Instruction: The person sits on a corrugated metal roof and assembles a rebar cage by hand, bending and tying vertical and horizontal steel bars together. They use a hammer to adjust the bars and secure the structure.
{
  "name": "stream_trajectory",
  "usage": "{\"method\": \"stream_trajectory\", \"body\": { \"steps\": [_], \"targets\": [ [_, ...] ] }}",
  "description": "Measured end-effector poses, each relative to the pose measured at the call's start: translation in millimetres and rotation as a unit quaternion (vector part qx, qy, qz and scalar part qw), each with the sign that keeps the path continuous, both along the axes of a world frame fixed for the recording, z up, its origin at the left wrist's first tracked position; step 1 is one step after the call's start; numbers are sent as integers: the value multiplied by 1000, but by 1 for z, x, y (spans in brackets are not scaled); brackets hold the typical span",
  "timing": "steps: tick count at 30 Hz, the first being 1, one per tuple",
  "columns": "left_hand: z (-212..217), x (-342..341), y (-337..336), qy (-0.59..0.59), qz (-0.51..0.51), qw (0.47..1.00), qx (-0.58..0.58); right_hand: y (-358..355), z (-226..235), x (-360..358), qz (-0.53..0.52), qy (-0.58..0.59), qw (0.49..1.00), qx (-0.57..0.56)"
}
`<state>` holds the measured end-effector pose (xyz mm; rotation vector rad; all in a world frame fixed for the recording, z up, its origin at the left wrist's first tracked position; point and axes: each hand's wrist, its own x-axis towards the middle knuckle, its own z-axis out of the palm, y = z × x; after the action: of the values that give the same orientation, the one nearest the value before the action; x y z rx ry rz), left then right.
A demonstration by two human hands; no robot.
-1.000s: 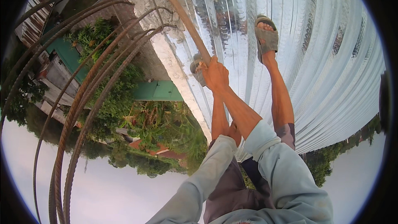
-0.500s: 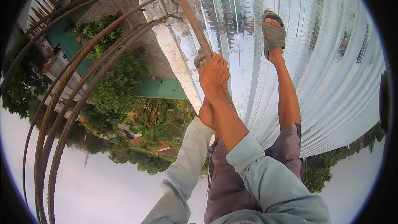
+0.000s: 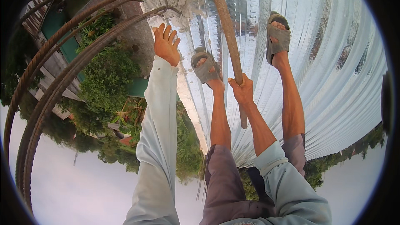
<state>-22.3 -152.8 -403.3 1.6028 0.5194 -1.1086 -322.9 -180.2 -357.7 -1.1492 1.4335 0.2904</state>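
Note:
My right hand grips a long rusty brown rod that runs up and away over a shiny corrugated metal sheet. My left hand reaches out with fingers spread, holding nothing, close to the ends of several curved rusty rebars near the sheet's edge. Both arms wear pale blue sleeves. My two feet in grey sandals stand on the metal sheet, one on each side of the rod.
The sheet's left edge drops off toward green bushes, low roofs and buildings below. The bent rebars arc along the left side of the view. Pale sky fills the lower part, and trees line the sheet's far edge.
My left hand has let go of the rod and stretched out toward the rebar ends. The right hand keeps its hold on the rod, and both feet are now in view.

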Motion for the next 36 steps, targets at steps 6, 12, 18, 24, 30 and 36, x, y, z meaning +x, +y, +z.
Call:
{"method": "stream_trajectory", "body": {
  "steps": [6, 12, 18, 24, 30, 36],
  "targets": [
    [-36, 21, -26, -15, 14, 998, -53, 17, 4, -10, 4, 0, 1000, 24],
    [-56, 26, -26, -48, 40, 996, -56, 11, -1, -4, 83, -39, 996, -1],
    [-68, 31, -12, -54, 11, 996, -69, 3, -12, -13, 124, -90, 988, 15],
    [-60, 22, -16, -43, 23, 997, -67, -11, -21, -21, 136, 13, 987, 85],
    [-64, 30, -10, -67, -30, 992, -100, -15, -8, -23, 106, -51, 992, -48],
    [-68, 28, -10, -56, -57, 990, -117, -12, -32, -11, 192, -33, 968, -156]
  ]
}}
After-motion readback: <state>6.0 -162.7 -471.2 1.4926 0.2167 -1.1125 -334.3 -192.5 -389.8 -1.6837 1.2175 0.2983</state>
